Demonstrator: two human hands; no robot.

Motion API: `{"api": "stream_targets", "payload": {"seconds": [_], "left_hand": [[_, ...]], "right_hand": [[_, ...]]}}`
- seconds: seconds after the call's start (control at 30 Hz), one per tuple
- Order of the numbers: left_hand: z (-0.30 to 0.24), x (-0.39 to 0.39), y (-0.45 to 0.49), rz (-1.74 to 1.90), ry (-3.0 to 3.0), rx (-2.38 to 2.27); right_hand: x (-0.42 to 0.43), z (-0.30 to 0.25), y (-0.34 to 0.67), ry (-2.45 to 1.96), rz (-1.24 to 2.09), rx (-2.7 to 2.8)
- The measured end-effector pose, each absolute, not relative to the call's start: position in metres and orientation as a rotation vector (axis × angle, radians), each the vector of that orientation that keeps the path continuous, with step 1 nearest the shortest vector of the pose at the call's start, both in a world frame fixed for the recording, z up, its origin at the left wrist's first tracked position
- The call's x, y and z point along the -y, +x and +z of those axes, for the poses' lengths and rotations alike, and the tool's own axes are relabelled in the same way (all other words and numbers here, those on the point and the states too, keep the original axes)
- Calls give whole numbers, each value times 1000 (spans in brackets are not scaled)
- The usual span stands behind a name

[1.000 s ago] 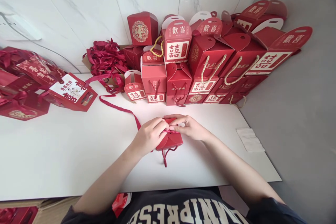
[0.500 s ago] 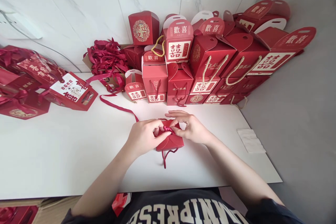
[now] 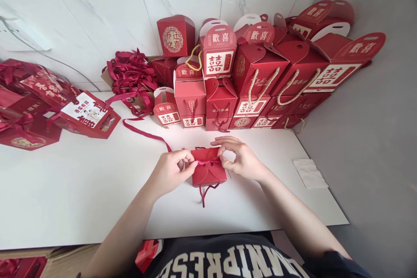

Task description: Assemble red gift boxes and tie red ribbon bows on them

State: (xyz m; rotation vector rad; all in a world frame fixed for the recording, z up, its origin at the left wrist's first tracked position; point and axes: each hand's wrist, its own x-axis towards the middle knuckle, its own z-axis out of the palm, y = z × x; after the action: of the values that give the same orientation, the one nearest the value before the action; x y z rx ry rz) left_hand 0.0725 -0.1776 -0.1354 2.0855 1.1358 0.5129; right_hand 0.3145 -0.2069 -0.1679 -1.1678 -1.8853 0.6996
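A small red gift box (image 3: pixel 208 177) with folded top flaps sits on the white table in front of me. Across its top runs a dark red ribbon (image 3: pixel 207 163), stretched between my hands. My left hand (image 3: pixel 174 169) pinches the ribbon at the box's left edge. On the other side, my right hand (image 3: pixel 239 159) grips the ribbon between thumb and index finger, its other fingers extended. A twisted red cord handle (image 3: pixel 204 195) hangs from the box's near side onto the table. A long ribbon tail (image 3: pixel 150 134) trails away beyond my left hand.
Stacked red gift boxes (image 3: pixel 221 100) line the back wall, some with gold rope handles. A heap of red ribbons (image 3: pixel 132 74) lies left of them. More boxes (image 3: pixel 29 130) stand at far left. A folded white tissue (image 3: pixel 310 173) rests near the right edge.
My hands have moved apart, drawing the ribbon from a small bunch at the box's centre into a line across its top. The view has shifted slightly.
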Motion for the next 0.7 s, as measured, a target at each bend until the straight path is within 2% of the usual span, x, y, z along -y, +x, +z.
{"api": "stream_targets", "payload": {"seconds": [0.23, 0.33, 0.57, 0.7], "left_hand": [[-151, 180, 68, 619, 2140, -1227], [-151, 178, 68, 646, 2233, -1209], [-150, 172, 64, 686, 2253, -736], [-146, 171, 59, 802, 2330, -671]], "right_hand": [[212, -176, 316, -1257, 633, 1767], [214, -173, 316, -1230, 725, 1776], [215, -168, 317, -1165, 844, 1794], [213, -166, 316, -1139, 848, 1846]]}}
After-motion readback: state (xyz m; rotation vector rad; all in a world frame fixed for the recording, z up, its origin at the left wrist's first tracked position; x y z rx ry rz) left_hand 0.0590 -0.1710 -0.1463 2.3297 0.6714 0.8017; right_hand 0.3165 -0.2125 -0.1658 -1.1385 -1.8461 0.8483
